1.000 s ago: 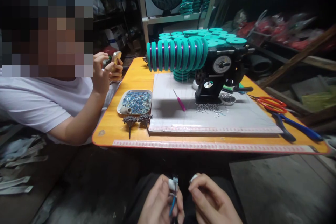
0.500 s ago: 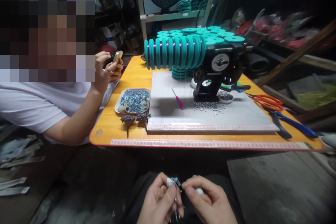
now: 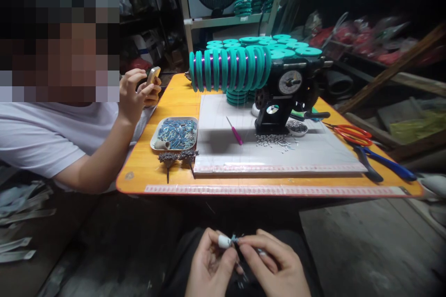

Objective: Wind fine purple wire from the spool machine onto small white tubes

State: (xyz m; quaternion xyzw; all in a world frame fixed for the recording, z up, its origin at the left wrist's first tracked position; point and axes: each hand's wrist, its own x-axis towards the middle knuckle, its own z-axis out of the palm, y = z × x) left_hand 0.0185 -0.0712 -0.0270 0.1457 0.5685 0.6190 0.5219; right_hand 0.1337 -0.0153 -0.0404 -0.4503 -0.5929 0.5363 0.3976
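Low in front of my lap, both hands come close together. A white covering [image 3: 224, 241] wraps the tip of my left hand's index finger. My left hand [image 3: 212, 262] is closed in a pinch on a small bundle of pale blue pieces [image 3: 234, 239] with thin strands; dangling bits show below the fingers. My right hand [image 3: 272, 257] is closed too, its thumb and index fingertip pressed together at the bundle's right side. Something white shows among its fingers. The exact piece between the right fingertips is too small to make out.
On the orange table [image 3: 139, 167] stand a black winding machine [image 3: 275, 106] with teal spools [image 3: 230, 69], a tray [image 3: 152, 141] of blue tubular pieces, a purple-handled hook tool [image 3: 237, 135], scissors [image 3: 355, 134] and pliers [image 3: 390, 164]. A person [image 3: 80, 148] at left holds a phone [image 3: 153, 75].
My right hand has moved slightly left, its fingertips now meeting the bundle beside the left index finger. The left hand has turned a little. The view has shifted slightly.
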